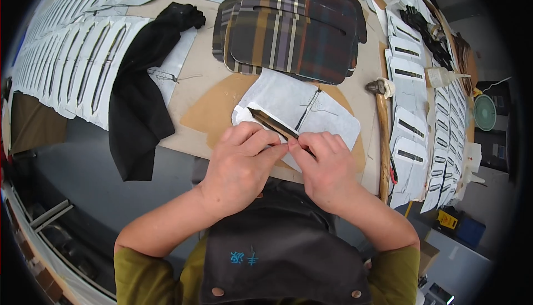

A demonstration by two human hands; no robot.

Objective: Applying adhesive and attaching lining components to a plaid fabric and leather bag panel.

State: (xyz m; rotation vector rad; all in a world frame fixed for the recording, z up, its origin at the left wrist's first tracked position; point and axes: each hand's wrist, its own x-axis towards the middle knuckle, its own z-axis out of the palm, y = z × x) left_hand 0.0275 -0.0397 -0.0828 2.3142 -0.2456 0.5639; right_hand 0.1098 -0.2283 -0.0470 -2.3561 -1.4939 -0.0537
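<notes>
Beneath my hands lies a white-backed fabric piece [336, 117] with a long slanted slot edged in dark cloth [272, 123]. The fingers of my left hand [237, 163] pinch the slot's lower edge. Right beside them, my right hand [328, 167] is closed on the same edge, thumb and fingertips nearly touching the left ones. What exactly sits between the fingertips is partly hidden. Loose dark threads [313, 102] trail over the white piece. Under it, a sheet of brown paper [208, 108] shows on the tabletop.
Plaid fabric panels [266, 36] are stacked behind the work. A black cloth [139, 94] hangs over the table's front edge at left. Rows of slotted white pieces [69, 63] line the left and far sides. On the right lie a wooden-handled hammer [383, 133] and a nozzle bottle [440, 77].
</notes>
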